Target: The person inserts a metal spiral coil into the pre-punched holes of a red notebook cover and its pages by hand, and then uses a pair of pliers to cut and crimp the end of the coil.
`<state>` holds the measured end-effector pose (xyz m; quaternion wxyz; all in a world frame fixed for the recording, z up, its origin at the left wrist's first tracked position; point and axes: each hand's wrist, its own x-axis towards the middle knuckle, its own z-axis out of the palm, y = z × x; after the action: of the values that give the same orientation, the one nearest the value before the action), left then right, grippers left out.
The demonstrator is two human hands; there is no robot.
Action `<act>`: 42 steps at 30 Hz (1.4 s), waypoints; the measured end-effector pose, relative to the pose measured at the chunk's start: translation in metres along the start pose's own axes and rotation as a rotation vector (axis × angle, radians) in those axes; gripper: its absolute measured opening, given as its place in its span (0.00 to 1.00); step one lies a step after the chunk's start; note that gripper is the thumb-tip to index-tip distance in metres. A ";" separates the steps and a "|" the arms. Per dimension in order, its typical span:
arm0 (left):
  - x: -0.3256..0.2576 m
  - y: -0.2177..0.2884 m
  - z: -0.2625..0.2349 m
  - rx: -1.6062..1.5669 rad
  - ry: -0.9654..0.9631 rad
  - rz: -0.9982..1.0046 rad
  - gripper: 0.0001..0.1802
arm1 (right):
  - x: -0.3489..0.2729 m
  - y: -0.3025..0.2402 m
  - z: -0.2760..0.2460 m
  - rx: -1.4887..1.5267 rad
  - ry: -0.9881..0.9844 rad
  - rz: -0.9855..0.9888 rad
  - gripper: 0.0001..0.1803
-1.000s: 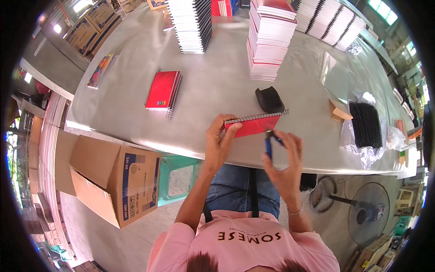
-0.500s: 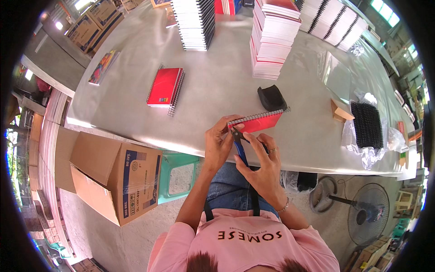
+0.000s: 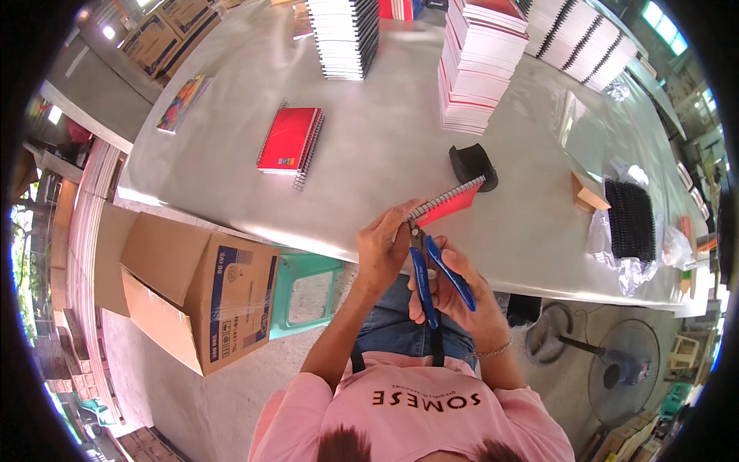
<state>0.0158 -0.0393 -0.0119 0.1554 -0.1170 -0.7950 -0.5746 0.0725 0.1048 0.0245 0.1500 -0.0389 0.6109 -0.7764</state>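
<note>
My left hand (image 3: 381,248) is closed on the near left end of a red spiral notebook (image 3: 450,206), which is tilted with its wire coil facing up. In my right hand (image 3: 468,292) is a pair of blue-handled wire cutters (image 3: 420,269), its handles spread apart. The cutters' jaws are at the coil end beside my left fingers; whether they touch the wire I cannot tell. Just beyond the notebook's far end stands a black curved holder (image 3: 472,165). Farther left lie red spiral notebooks (image 3: 291,138), stacked with coils on both sides.
Tall stacks of white-paged books (image 3: 481,73) and black-coiled notebooks (image 3: 342,38) stand at the table's far side. Black coils (image 3: 630,219) lie on plastic at the right. An open carton (image 3: 231,308), a green stool (image 3: 304,292) and a fan (image 3: 623,369) stand below the table edge.
The wire cutters have turned and their blue handles now show spread apart. My right hand has moved slightly down and right, its fingers curled under the handles. The notebook has tilted more steeply.
</note>
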 end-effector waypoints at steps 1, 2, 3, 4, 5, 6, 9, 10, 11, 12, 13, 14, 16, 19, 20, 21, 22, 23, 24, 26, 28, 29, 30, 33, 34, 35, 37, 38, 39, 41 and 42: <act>0.000 0.001 -0.001 -0.008 0.020 0.004 0.19 | -0.001 -0.005 -0.005 0.190 -0.095 0.107 0.24; 0.001 0.002 -0.003 -0.015 0.040 0.008 0.18 | -0.001 -0.010 -0.009 0.378 -0.191 0.217 0.24; 0.002 0.003 -0.005 0.006 0.056 -0.016 0.18 | -0.003 -0.014 -0.011 0.187 -0.140 0.183 0.20; 0.006 0.006 -0.007 0.020 0.066 -0.041 0.17 | -0.002 -0.012 -0.021 -0.055 -0.084 0.054 0.20; 0.012 0.009 -0.009 0.033 0.076 -0.065 0.16 | 0.002 -0.009 -0.035 -0.295 -0.025 -0.076 0.20; 0.020 0.016 -0.019 0.053 0.113 -0.134 0.15 | 0.004 -0.011 -0.049 -0.534 0.029 -0.210 0.21; 0.051 -0.002 -0.064 -0.026 0.332 -0.005 0.13 | 0.008 -0.017 -0.090 -1.125 0.370 -0.240 0.23; 0.067 0.004 -0.078 -0.031 0.347 0.027 0.14 | 0.006 -0.021 -0.105 -1.334 0.492 -0.214 0.24; 0.080 0.011 -0.095 -0.025 0.370 0.059 0.15 | 0.006 -0.015 -0.124 -1.366 0.553 -0.209 0.23; 0.097 0.008 -0.107 -0.048 0.360 0.039 0.16 | 0.003 -0.006 -0.147 -1.407 0.634 -0.199 0.22; 0.110 0.006 -0.126 -0.053 0.361 0.016 0.16 | 0.002 -0.001 -0.158 -1.438 0.698 -0.195 0.22; 0.124 -0.007 -0.147 -0.127 0.355 0.028 0.16 | 0.000 -0.002 -0.161 -1.413 0.697 -0.199 0.22; 0.146 -0.019 -0.175 -0.105 0.318 0.028 0.18 | -0.002 -0.004 -0.164 -1.363 0.702 -0.203 0.21; 0.177 -0.021 -0.195 0.117 0.184 0.000 0.21 | -0.005 0.002 -0.168 -1.397 0.698 -0.198 0.21; 0.187 -0.024 -0.199 0.158 0.115 -0.004 0.22 | -0.005 0.003 -0.167 -1.409 0.702 -0.191 0.21; 0.196 -0.030 -0.202 0.198 0.049 -0.010 0.23 | -0.003 0.003 -0.164 -1.422 0.704 -0.185 0.21; 0.205 -0.038 -0.201 0.176 -0.032 -0.045 0.23 | -0.003 0.002 -0.162 -1.436 0.707 -0.180 0.21; 0.213 -0.048 -0.198 0.155 -0.112 -0.080 0.24 | -0.003 0.001 -0.160 -1.440 0.709 -0.179 0.21; 0.219 -0.056 -0.194 0.132 -0.191 -0.114 0.24 | -0.003 0.000 -0.159 -1.445 0.711 -0.177 0.22; 0.229 -0.062 -0.182 0.321 -0.304 -0.133 0.23 | -0.003 0.001 -0.159 -1.453 0.718 -0.182 0.22; 0.234 -0.080 -0.166 0.419 -0.366 -0.063 0.23 | -0.003 0.004 -0.163 -1.465 0.721 -0.188 0.22; 0.234 -0.091 -0.160 0.428 -0.365 0.017 0.23 | -0.003 0.004 -0.162 -1.455 0.715 -0.194 0.22; 0.234 -0.097 -0.153 0.429 -0.369 0.098 0.23 | -0.003 0.004 -0.162 -1.453 0.714 -0.194 0.22; 0.227 -0.109 -0.146 0.676 -0.470 0.071 0.19 | -0.003 0.005 -0.164 -1.464 0.708 -0.198 0.21; 0.221 -0.113 -0.144 0.789 -0.469 0.136 0.18 | -0.003 0.005 -0.165 -1.470 0.708 -0.199 0.21; 0.216 -0.116 -0.143 0.801 -0.432 0.135 0.18 | -0.003 0.003 -0.164 -1.472 0.707 -0.205 0.21; 0.204 -0.119 -0.144 0.828 -0.361 0.130 0.19 | -0.002 0.000 -0.160 -1.469 0.705 -0.214 0.20; 0.197 -0.120 -0.144 0.854 -0.324 0.131 0.20 | -0.001 -0.001 -0.166 -1.376 0.671 -0.224 0.19; 0.194 -0.119 -0.140 0.874 -0.290 0.142 0.20 | 0.000 -0.007 -0.179 -1.285 0.649 -0.231 0.18; 0.188 -0.120 -0.138 0.892 -0.209 0.133 0.21 | 0.009 -0.019 -0.191 -1.219 0.632 -0.310 0.17; 0.185 -0.126 -0.134 0.886 -0.163 0.118 0.21 | 0.017 -0.030 -0.194 -1.246 0.643 -0.381 0.16</act>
<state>-0.1857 -0.2048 -0.0125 0.1598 -0.1294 -0.9658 -0.1579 0.0038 0.2880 0.0025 -0.2249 0.0072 0.9362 -0.2701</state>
